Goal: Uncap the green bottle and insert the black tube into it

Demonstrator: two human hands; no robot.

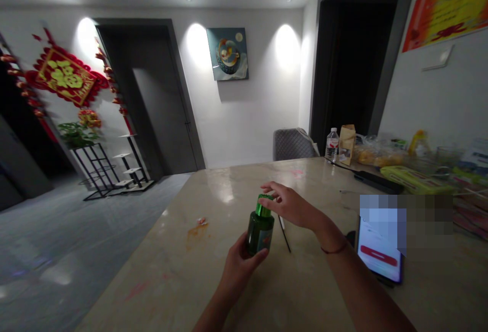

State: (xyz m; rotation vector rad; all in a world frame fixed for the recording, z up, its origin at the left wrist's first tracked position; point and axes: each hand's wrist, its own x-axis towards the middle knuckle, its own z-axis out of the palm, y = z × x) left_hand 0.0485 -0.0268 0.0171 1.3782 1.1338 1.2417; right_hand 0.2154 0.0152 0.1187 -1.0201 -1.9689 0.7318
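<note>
My left hand [238,266] is wrapped round the lower body of a dark green bottle [260,230] that I hold upright over the beige marble table [183,276]. My right hand [287,204] sits at the bottle's bright green cap [264,205], fingertips curled on the cap's top and far side. A red string circles my right wrist. A thin dark stick, maybe a pen [284,233], lies on the table just right of the bottle.
A lit phone [379,250] lies at the right. Along the far right edge stand a water bottle [332,145], a paper bag [346,144], a dark remote [377,181] and snack packs. A grey chair [292,144] stands behind the table. An orange stain [196,230] marks the tabletop.
</note>
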